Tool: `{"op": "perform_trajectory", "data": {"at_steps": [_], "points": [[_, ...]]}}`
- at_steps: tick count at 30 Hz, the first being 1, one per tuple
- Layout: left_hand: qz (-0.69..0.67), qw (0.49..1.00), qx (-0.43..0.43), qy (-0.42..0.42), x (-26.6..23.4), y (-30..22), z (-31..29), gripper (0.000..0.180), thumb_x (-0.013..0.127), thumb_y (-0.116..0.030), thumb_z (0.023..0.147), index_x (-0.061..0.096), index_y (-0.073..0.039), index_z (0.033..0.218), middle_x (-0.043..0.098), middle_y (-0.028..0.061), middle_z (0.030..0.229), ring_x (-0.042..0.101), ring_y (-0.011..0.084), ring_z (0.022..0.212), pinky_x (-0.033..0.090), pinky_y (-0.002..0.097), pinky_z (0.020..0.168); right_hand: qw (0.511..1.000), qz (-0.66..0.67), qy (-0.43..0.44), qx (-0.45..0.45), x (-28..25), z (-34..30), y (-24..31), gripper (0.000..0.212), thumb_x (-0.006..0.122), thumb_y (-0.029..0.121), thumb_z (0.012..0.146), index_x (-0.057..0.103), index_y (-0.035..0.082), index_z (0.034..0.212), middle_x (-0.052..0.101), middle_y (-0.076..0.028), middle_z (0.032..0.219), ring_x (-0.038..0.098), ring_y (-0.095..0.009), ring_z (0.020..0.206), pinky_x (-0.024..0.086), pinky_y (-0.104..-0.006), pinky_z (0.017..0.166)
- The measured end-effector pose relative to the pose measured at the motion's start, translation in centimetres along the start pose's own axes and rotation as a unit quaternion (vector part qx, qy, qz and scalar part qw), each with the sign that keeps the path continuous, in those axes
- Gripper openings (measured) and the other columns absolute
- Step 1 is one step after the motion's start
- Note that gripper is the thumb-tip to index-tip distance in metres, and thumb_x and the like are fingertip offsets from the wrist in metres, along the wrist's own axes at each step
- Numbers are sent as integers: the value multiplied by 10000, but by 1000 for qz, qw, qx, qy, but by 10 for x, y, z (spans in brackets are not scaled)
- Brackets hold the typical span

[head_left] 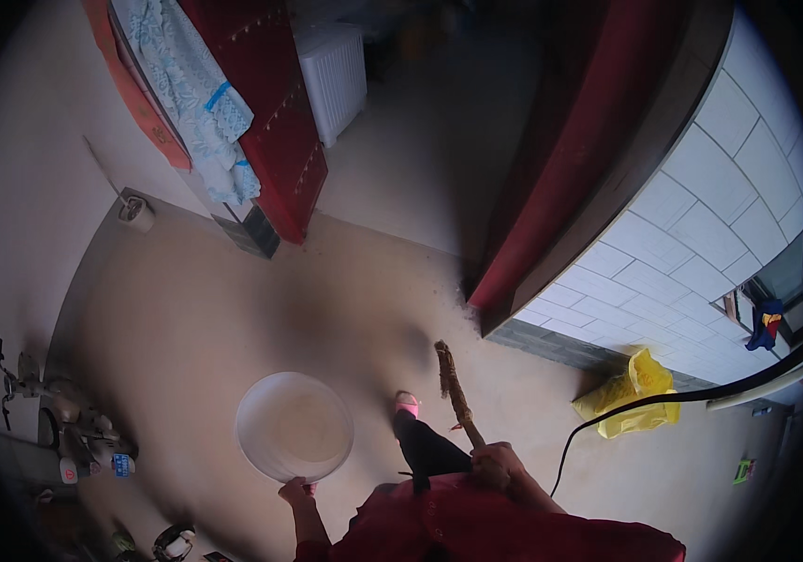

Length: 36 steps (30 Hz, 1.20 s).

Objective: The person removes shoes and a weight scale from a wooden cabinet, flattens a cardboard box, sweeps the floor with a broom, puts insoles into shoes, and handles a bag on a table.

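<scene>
My left hand point(298, 489) is closed on the near rim of a round, pale-rimmed basin point(244, 423), which hangs out in front of me to the left. The inside of the basin looks tan, much like the floor; whether it is see-through or holds anything, I cannot tell. In my right hand point(497, 461), held close to my body, is a long, rough brown stick point(457, 398). Its far end is shaggy and slants up and away to the left. Between the two things, my foot in a pink slipper point(407, 403) shows on the floor.
Ahead, a dark red door point(279, 122) stands ajar beside a light blue patterned curtain point(191, 84), with a white ribbed heater point(334, 75) behind. A yellow bag point(640, 393) and black cable point(673, 398) lie right, by a white tiled wall point(645, 262). A scooter point(73, 417) stands left.
</scene>
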<state>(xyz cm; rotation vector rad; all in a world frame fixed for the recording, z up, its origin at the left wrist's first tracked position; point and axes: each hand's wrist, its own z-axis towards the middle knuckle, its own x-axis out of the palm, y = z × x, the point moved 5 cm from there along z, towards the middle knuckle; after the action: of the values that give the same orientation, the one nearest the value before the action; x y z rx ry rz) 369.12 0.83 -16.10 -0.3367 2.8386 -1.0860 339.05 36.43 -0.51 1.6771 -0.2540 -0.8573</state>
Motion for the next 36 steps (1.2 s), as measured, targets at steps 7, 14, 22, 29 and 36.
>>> {"op": "perform_trajectory", "data": {"at_steps": [7,14,22,29,36], "points": [[62,991,25,112,221,-78,-34,174,524,96,621,501,71,791,553,121,703,559,225,541,501,319,468,804,447,-123,372,-45,188,-17,128,431,-99,787,545,-82,733,471,-96,620,459,-153,501,341,-263,442],[112,977,29,177,437,-116,-34,160,523,83,620,490,85,777,544,127,722,546,199,547,457,307,469,761,552,-153,305,-102,356,-51,82,471,-48,822,545,-83,829,487,-87,658,435,-134,482,336,-255,436],[170,948,22,268,694,-137,-27,390,560,27,619,415,205,934,537,234,887,601,307,757,566,415,679,863,416,-209,194,-183,500,-34,151,425,-34,850,555,-87,907,492,-78,680,445,-112,532,338,-232,461],[184,916,36,354,887,-186,-66,233,553,-2,647,553,128,841,590,177,840,619,280,716,557,378,614,921,286,-177,197,-232,600,-90,116,497,38,806,576,-46,810,532,-70,667,463,-111,498,378,-241,450],[94,903,56,416,1099,-252,-125,428,530,48,664,489,104,1087,571,169,1006,604,298,872,537,396,722,758,472,-215,395,-319,767,-142,131,488,121,815,481,-8,795,435,-22,621,381,-124,463,308,-250,416]]}}
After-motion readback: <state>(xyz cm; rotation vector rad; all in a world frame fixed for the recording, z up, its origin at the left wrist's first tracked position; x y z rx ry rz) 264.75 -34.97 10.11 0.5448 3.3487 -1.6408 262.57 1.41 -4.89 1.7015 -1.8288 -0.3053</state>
